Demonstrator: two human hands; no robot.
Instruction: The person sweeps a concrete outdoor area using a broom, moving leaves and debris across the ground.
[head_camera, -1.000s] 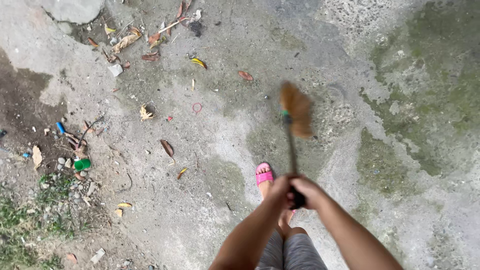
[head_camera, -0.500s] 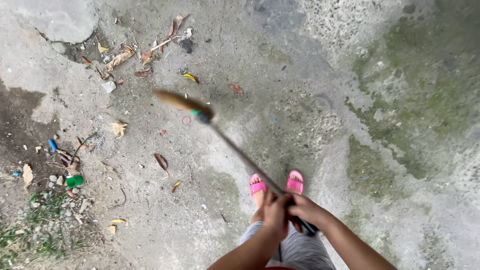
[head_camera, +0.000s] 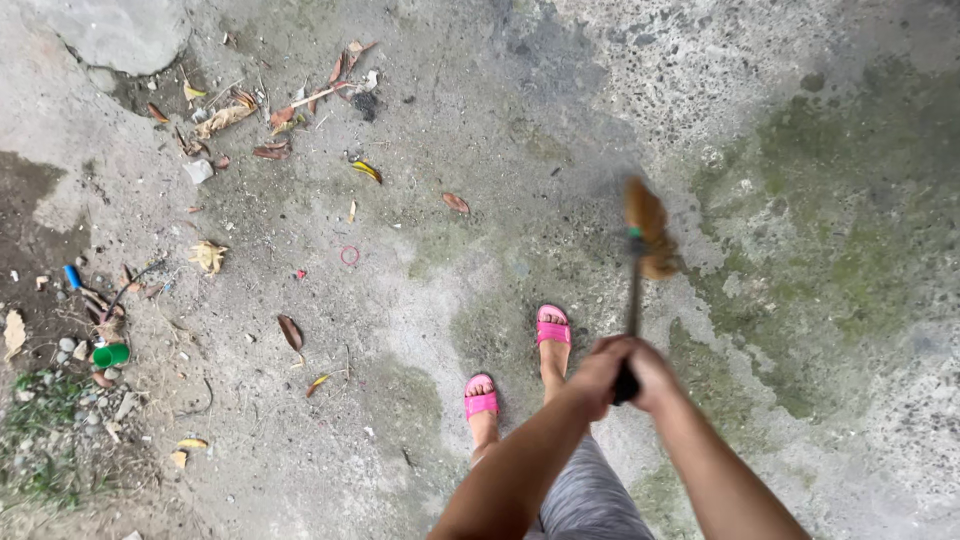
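Broom (head_camera: 640, 262) clasped by both hands (head_camera: 625, 368); green cap (head_camera: 110, 354) far left.

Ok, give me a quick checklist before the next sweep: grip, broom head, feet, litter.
1. Both hands on handle: left hand and right hand wrapped around the broom end: ok.
2. Broom head touching ground: blurred, cannot tell.
3. Feet clear of head: sandals sit left of it, apart: ok.
4. Leaves gathered: scattered at upper left: not ok.
5. Green cap and red ring cleared: lying on the ground: not ok.
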